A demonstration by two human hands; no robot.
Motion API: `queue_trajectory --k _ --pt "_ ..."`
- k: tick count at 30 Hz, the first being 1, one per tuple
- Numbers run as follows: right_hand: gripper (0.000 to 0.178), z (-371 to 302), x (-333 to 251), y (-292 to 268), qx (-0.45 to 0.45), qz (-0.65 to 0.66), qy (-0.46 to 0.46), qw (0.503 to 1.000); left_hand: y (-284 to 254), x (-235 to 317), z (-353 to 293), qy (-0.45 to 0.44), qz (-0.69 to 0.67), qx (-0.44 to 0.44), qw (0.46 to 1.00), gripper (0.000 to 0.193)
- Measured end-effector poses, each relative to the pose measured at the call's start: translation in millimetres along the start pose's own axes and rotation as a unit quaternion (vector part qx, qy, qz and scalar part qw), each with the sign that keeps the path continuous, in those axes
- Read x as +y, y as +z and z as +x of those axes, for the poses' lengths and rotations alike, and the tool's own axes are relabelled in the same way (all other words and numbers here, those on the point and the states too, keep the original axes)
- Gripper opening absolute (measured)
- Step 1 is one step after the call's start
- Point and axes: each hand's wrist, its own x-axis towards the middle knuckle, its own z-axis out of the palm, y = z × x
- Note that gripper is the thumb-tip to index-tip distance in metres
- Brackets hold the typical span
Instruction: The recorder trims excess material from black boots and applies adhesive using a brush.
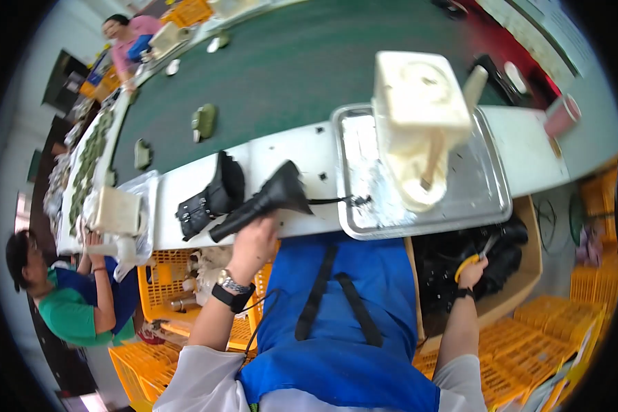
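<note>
Hands work at opposite ends of the view. Left hand (pixel 254 246) curled round a black boot (pixel 264 199) at the bench's (pixel 292 146) front edge; boot lies slanted, flared opening toward the metal tray (pixel 486 196), fingertips mostly hidden by it. Second black boot (pixel 213 198), buckled, lies just beside it on the left; buckle detail hard to read. Thin dark strip runs from near the held boot to the tray's left rim; its boot end can't be made out. Right hand (pixel 472 273) closed on a yellow-handled tool (pixel 465 264) over the cardboard box (pixel 533 237), below the bench's front edge; looks like scissors, blades blurry against dark contents. Black items in box overlap, can't separate. White container (pixel 422 89) stands on tray, covering part of it. Co-worker (pixel 82 295) at left, lower body partly hidden.
</note>
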Motion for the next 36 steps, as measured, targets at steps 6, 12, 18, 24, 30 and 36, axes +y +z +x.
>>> queue_trajectory --k 6,12,18,24,30,36 --pt "0.031 32.7 34.1 24.5 0.016 0.114 -0.019 0.993 -32.2 15.7 15.4 0.033 -0.017 0.137 0.990 0.038" --pt "0.044 32.1 38.2 13.4 -0.146 0.250 -0.076 0.954 -32.9 -14.1 40.0 -0.091 0.139 0.021 0.986 0.061" --pt "0.061 1.1 55.0 -83.7 -0.105 0.326 -0.050 0.938 -37.1 -34.8 67.8 -0.183 -0.064 0.096 0.976 0.047" --pt "0.056 -64.6 25.3 -196.1 -0.083 0.553 0.037 0.828 -27.7 -13.5 80.6 0.011 0.144 0.154 0.977 0.052" --pt "0.048 -97.7 -13.9 -227.9 -0.165 0.695 0.101 0.693 -6.9 171.9 61.5 0.360 -0.159 -0.004 0.919 0.065" --pt "0.028 -136.7 -14.4 -243.8 -0.279 0.706 0.180 0.625 29.6 277.8 41.9 0.583 -0.041 -0.008 0.811 0.061"
